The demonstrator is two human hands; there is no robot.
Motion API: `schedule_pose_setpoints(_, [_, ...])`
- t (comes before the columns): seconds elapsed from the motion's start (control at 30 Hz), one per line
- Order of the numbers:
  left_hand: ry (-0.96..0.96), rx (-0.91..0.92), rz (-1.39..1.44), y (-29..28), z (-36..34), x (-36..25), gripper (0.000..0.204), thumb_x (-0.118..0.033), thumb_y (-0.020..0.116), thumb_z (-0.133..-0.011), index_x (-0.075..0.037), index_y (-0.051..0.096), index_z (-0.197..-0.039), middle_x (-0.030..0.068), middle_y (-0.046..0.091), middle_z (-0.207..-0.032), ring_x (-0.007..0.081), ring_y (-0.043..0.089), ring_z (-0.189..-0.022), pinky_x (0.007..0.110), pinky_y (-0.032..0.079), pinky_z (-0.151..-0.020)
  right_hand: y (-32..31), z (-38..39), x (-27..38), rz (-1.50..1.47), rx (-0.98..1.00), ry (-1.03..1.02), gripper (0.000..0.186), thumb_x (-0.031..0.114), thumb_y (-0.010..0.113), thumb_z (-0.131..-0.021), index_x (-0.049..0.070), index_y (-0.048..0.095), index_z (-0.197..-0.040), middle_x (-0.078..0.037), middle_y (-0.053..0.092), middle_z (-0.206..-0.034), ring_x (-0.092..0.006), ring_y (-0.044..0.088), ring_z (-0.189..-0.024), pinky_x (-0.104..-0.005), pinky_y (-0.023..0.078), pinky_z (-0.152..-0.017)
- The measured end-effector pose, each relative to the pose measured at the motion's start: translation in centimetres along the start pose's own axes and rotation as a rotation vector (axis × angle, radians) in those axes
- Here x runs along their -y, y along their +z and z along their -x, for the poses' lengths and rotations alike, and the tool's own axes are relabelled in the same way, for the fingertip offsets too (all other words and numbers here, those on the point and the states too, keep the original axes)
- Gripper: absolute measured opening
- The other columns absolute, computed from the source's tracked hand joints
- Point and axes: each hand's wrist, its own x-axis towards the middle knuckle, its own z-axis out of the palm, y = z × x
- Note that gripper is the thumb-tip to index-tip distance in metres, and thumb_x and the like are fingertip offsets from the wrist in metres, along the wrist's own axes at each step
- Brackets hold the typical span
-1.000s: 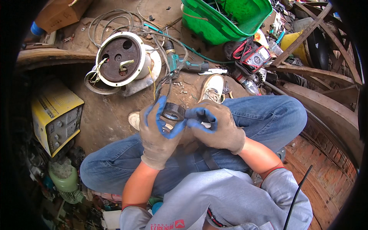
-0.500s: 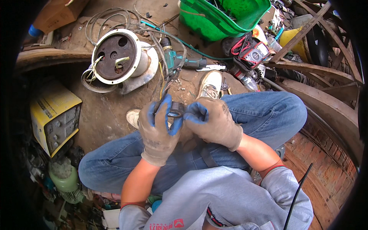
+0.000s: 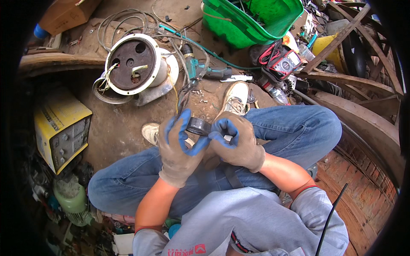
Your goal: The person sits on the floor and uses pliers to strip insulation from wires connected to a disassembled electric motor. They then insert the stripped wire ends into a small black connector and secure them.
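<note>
A roll of black tape (image 3: 198,126), likely electrical tape, is between my two gloved hands above the ground. My left hand (image 3: 181,147), in a grey-brown glove with blue fingers, holds the roll from its left side between thumb and forefinger. My right hand (image 3: 239,141), gloved alike, is closed in a pinch at the roll's right edge; what exactly its fingertips grip is hidden. Just beyond the left fingertips, a bundle of dark wires with a yellow one (image 3: 176,100) runs from the cables on the ground.
A round white-rimmed metal housing (image 3: 131,64) lies ahead left, near a teal power drill (image 3: 194,68). Farther off are a green bin (image 3: 239,32) and a red-and-grey multimeter (image 3: 286,63). A yellow boxy machine (image 3: 60,128) stands left; curved rusty metal framing (image 3: 358,106) fills the right.
The tape roll has turned, so its outer side shows more and its hole less. Both hands have shifted slightly, the right one a little toward the left and down.
</note>
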Motion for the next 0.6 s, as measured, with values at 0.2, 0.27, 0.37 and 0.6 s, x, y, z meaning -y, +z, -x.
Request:
schedule_pose_setpoints(0.2, [-0.029,-0.015,0.057,0.1,0.0,0.5,0.086,-0.020,0.094,-0.076,-0.002,0.047,-0.146,0.0161,0.058,-0.142,0.0360,0.054,-0.122,0.046,0.049,-0.101,-1.1,-0.3,0.7,-0.073,0.076,-0.018,0.023,0.005,0.078,-0.083,-0.001,0.072,-0.104,-0.014,0.073,-0.096,-0.0212,0.073,-0.083,-0.0330,0.057,-0.074])
schedule_pose_setpoints(0.27, [0.009,-0.004,0.007,-0.2,-0.3,0.4,0.086,-0.020,0.093,-0.077,-0.002,0.046,-0.146,0.0160,0.058,-0.142,0.0356,0.054,-0.122,0.046,0.050,-0.100,-1.2,-0.3,0.9,-0.068,0.088,0.007,0.024,0.010,0.079,-0.085,-0.001,0.073,-0.105,-0.014,0.073,-0.097,-0.0228,0.073,-0.078,-0.0335,0.057,-0.068])
schedule_pose_setpoints(0.37, [-0.002,-0.002,-0.017,0.0,-0.2,0.5,0.085,-0.017,0.092,-0.078,-0.003,0.045,-0.148,0.0204,0.054,-0.135,0.0376,0.059,-0.120,0.048,0.053,-0.099,-1.1,-0.5,1.2,-0.027,0.097,0.069,0.026,0.016,0.080,-0.085,-0.001,0.073,-0.103,-0.015,0.072,-0.094,-0.0239,0.073,-0.076,-0.0352,0.057,-0.065])
schedule_pose_setpoints(0.6, [0.037,0.008,-0.075,0.4,-0.1,0.2,0.084,-0.016,0.091,-0.077,-0.003,0.047,-0.147,0.0192,0.055,-0.136,0.0376,0.057,-0.120,0.049,0.052,-0.099,-1.0,-0.7,1.5,0.040,0.058,0.163,0.021,0.016,0.080,-0.082,0.000,0.072,-0.090,-0.016,0.069,-0.082,-0.0236,0.070,-0.069,-0.0367,0.055,-0.063])
